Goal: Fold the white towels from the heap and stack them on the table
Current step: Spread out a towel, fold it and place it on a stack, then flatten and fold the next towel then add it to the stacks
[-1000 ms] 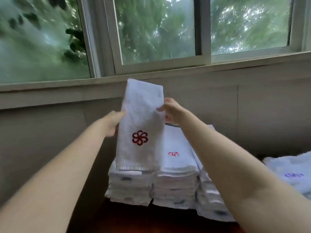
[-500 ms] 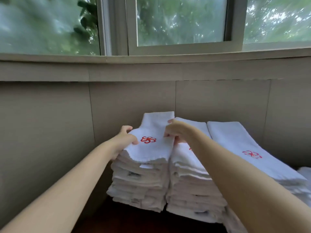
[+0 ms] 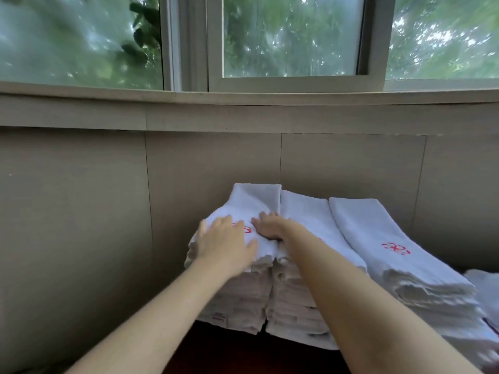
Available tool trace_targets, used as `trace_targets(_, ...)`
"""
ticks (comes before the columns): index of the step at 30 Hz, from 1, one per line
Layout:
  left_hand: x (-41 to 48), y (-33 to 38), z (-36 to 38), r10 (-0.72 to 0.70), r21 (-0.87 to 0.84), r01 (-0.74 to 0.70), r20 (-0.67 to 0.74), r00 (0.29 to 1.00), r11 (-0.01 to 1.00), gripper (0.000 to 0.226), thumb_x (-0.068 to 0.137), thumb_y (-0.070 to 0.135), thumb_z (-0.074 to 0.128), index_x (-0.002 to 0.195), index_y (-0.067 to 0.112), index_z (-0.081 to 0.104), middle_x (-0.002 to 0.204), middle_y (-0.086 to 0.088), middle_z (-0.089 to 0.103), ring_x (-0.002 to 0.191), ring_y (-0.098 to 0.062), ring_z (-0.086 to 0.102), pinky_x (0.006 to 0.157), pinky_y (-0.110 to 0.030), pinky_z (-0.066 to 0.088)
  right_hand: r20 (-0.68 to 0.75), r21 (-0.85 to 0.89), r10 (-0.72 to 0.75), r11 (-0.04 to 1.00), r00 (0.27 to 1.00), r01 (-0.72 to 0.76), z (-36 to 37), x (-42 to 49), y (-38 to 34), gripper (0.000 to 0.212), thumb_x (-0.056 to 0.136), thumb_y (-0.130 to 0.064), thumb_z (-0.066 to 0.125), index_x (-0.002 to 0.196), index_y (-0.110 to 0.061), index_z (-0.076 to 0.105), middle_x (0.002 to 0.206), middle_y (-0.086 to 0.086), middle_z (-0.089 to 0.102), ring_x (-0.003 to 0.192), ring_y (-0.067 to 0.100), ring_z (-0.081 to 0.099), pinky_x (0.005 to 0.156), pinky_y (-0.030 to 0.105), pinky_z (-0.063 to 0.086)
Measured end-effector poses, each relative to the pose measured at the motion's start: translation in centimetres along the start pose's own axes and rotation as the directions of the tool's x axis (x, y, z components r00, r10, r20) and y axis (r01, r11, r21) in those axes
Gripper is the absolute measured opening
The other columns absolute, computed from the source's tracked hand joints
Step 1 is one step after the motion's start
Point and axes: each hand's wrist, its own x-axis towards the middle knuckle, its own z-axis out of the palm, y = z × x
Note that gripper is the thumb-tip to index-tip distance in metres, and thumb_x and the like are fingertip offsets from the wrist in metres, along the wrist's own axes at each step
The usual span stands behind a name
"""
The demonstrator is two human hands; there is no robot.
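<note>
Three stacks of folded white towels stand side by side against the wall. A folded towel with a red flower emblem (image 3: 253, 203) lies on top of the left stack (image 3: 237, 300). My left hand (image 3: 224, 242) lies flat on its near left part, fingers spread. Flat on the same towel's right edge rests my right hand (image 3: 270, 225), beside the middle stack (image 3: 305, 220). The right stack (image 3: 378, 238) shows a red emblem on its top towel.
A dark wooden table (image 3: 243, 352) carries the stacks. The beige panelled wall (image 3: 81, 211) stands right behind and left of them, under a window sill (image 3: 243, 98). More white towel cloth (image 3: 483, 287) lies at the far right edge.
The folded towel, held upright in the air a second ago, came down onto the left stack. Both hands let go of its edges and now press flat on it.
</note>
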Motion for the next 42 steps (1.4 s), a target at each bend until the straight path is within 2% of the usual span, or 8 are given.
trace_targets(7,-2.0,0.6,1.4,0.034,0.001,-0.035,0.174,0.984,0.999,0.064,0.093,0.061,0.022,0.15,0.034,0.012,0.16,-0.005,0.004,0.146,-0.025,0.002,0.115,-0.05,-0.003,0.056,0.207,-0.111,0.973,0.992,0.098,-1.3,-4.5,0.9,0.046,0.103,-0.021,0.028,0.147,-0.006,0.028,0.153,0.014,0.026,0.141,0.027,0.026,0.116,0.037,0.02)
trace_targets(14,-7.6,3.4,-1.1,0.192,-0.136,-0.185,0.038,0.981,0.973,0.039,0.092,0.015,0.035,0.126,0.028,0.049,0.136,0.005,0.041,0.132,-0.016,0.032,0.114,-0.04,0.009,-0.129,0.341,-0.381,0.85,0.915,0.402,-1.7,-18.7,7.4,0.034,0.094,-0.011,0.048,0.114,-0.027,0.069,0.116,-0.009,0.068,0.106,0.001,0.057,0.087,0.012,0.039)
trace_targets(18,-12.3,7.5,-2.3,0.361,-0.16,-0.391,-0.188,0.913,0.906,0.017,0.05,0.009,0.058,0.059,0.022,0.063,0.07,0.007,0.058,0.065,-0.016,0.061,0.072,-0.023,0.041,-0.241,0.375,-0.213,0.879,0.947,0.294,-1.9,-27.0,17.5,0.026,0.092,-0.01,0.056,0.098,-0.028,0.074,0.099,-0.017,0.071,0.1,-0.004,0.061,0.091,0.017,0.045)
trace_targets(21,-14.8,12.0,-3.0,0.416,-0.185,-0.444,-0.171,0.893,0.877,0.01,0.042,0.015,0.06,0.048,0.022,0.058,0.055,0.008,0.053,0.048,-0.014,0.055,0.047,-0.018,0.045,-0.33,0.395,0.104,0.918,0.938,0.037,-0.6,-32.8,27.1,0.025,0.09,-0.009,0.058,0.085,-0.03,0.072,0.086,-0.021,0.068,0.093,0.0,0.064,0.082,0.017,0.044)
trace_targets(24,-16.0,18.3,-2.7,0.423,-0.303,-0.409,-0.018,0.906,0.861,0.016,0.062,0.009,0.056,0.066,0.021,0.065,0.074,0.005,0.061,0.069,-0.018,0.064,0.058,-0.024,0.05,-0.347,0.299,0.447,0.886,0.825,-0.354,2.5,-36.7,34.7,0.027,0.092,-0.013,0.05,0.113,-0.014,0.067,0.12,0.002,0.065,0.117,0.021,0.056,0.094,0.029,0.042)
trace_targets(27,-16.6,26.0,-1.6,0.426,-0.439,-0.335,0.127,0.896,0.834,0.028,0.086,0.014,0.04,0.098,0.024,0.064,0.111,0.004,0.057,0.108,-0.02,0.055,0.083,-0.028,0.043,-0.265,0.136,0.557,0.83,0.787,-0.541,6.3,-39.1,38.6,0.04,0.096,-0.029,0.046,0.133,-0.015,0.047,0.141,0.005,0.047,0.132,0.022,0.041,0.104,0.03,0.034)
trace_targets(35,-20.0,39.7,2.5,0.514,-0.615,-0.241,0.316,0.797,0.751,0.032,0.091,0.017,0.038,0.12,0.021,0.051,0.122,-0.003,0.047,0.113,-0.026,0.052,0.091,-0.037,0.045,-0.214,-0.033,0.391,0.913,0.895,-0.407,8.2,-40.3,41.6,0.026,0.097,-0.025,0.037,0.116,-0.014,0.051,0.123,0.006,0.051,0.119,0.022,0.042,0.085,0.033,0.036)
trace_targets(42,-15.4,45.9,4.4,0.395,-0.558,-0.256,0.142,0.908,0.789,0.047,0.093,0.015,0.041,0.14,0.02,0.035,0.135,-0.005,0.037,0.118,-0.026,0.044,0.091,-0.035,0.043,-0.299,0.06,0.416,0.906,0.859,-0.418,8.4,-39.7,42.6,0.046,0.098,-0.042,0.036,0.139,-0.021,0.035,0.134,0.0,0.047,0.125,0.019,0.042,0.1,0.032,0.029)
